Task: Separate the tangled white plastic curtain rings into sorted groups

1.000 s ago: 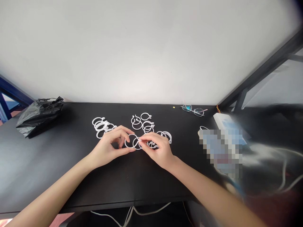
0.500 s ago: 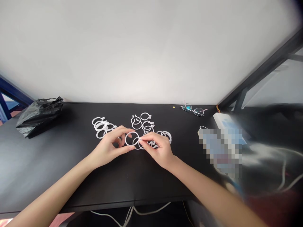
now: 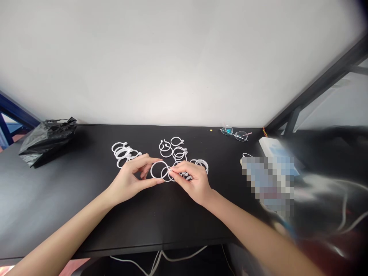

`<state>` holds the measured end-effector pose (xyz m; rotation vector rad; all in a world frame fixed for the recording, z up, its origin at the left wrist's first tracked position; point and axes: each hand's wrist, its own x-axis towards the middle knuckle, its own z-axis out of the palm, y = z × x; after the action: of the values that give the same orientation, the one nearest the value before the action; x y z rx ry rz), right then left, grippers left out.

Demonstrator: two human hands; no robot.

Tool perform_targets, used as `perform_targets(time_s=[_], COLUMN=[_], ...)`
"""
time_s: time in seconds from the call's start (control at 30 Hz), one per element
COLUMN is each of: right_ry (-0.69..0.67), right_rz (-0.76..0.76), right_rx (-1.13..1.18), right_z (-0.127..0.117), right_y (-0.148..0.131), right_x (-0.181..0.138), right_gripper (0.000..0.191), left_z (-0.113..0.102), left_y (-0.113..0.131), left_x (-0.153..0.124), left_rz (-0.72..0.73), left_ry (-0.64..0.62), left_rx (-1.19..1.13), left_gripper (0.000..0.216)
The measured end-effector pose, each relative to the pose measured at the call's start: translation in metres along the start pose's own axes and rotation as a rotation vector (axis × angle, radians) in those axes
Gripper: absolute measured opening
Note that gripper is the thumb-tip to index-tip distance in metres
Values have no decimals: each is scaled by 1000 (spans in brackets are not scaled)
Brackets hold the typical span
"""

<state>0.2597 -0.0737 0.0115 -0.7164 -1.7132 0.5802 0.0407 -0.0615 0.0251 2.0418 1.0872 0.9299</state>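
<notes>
Between my hands, a white plastic ring [image 3: 151,170] is held up over the black table. My left hand [image 3: 128,179] spans it from the left, fingertips on its top edge and thumb at its bottom edge. With thumb and forefinger, my right hand [image 3: 193,178] pinches the ring's right side, where the fingertips cover its joint. Several more white rings lie just behind and partly under my right hand, including one ring [image 3: 206,165] at its right. A loose cluster of rings [image 3: 123,149] with small knobbed ends lies beyond my left hand.
On the black table [image 3: 161,218], a crumpled black plastic bag [image 3: 47,142] sits far left. Eyeglasses [image 3: 234,134] lie at the back right. A white box [image 3: 271,147] and a blurred-out item stand on the right. Pale cables [image 3: 184,258] hang below the front edge.
The held ring has shifted slightly left and tilted a little between my hands. My left fingers have moved slightly along it. The other rings stay put.
</notes>
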Motion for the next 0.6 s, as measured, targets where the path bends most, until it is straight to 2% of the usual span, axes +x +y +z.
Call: perform_targets(time_s=[0.6], right_ry=[14], right_rz=[-3], right_rx=[-32], right_z=[2], right_y=[-1], right_x=[-2], right_gripper=[9], left_z=[-5], left_y=[4], left_x=[2], left_rz=[15], left_ry=[-43], left_rx=[81], left_gripper=[35])
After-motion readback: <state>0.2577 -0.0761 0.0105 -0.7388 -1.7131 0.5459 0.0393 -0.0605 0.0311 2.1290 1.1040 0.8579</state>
